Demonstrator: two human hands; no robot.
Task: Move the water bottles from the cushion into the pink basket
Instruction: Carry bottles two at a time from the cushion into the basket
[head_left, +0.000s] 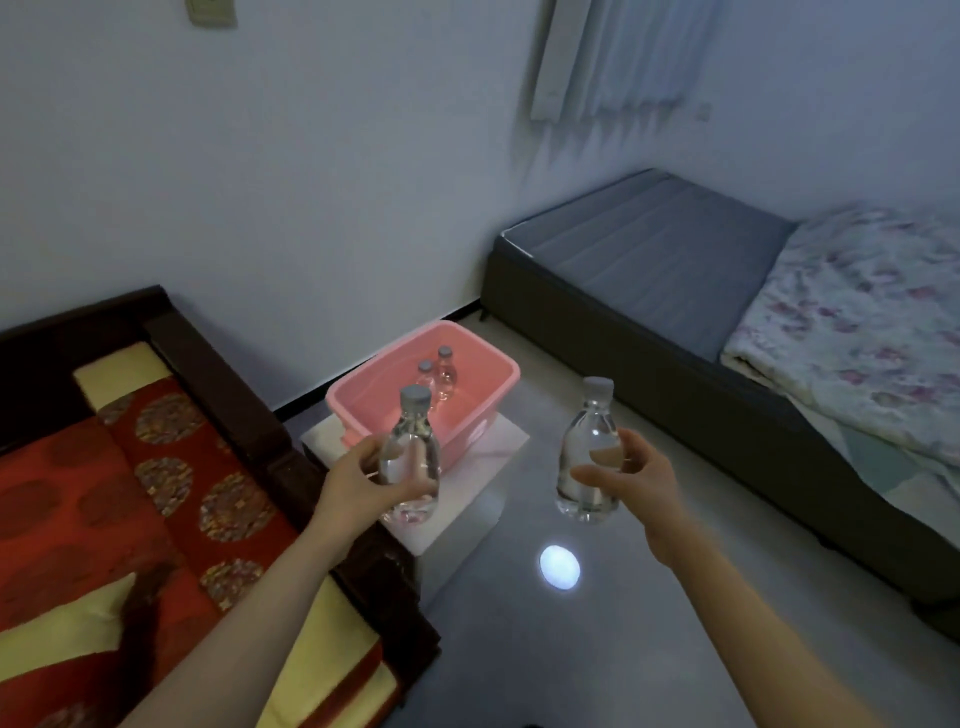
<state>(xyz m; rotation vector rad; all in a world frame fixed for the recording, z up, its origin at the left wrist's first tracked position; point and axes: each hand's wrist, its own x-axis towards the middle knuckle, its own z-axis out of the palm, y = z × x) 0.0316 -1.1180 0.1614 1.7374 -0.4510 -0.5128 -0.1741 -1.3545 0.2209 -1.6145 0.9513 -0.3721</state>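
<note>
My left hand (358, 480) grips a clear water bottle (411, 457) with a grey cap, held upright just in front of the pink basket (363, 402). My right hand (631, 478) holds a second clear water bottle (589, 447) upright, over the floor to the right of the basket. Two more small bottles (439, 374) stand inside the pink basket near its far side. The red patterned cushion (104, 499) lies at the left on a dark wooden seat; no bottles show on it.
The basket rests on a low white stand (467, 478) next to the dark wooden seat frame (249, 415). A bed (675, 270) with a flowered quilt (857, 322) fills the right side. Grey floor with a bright light spot (560, 566) lies between.
</note>
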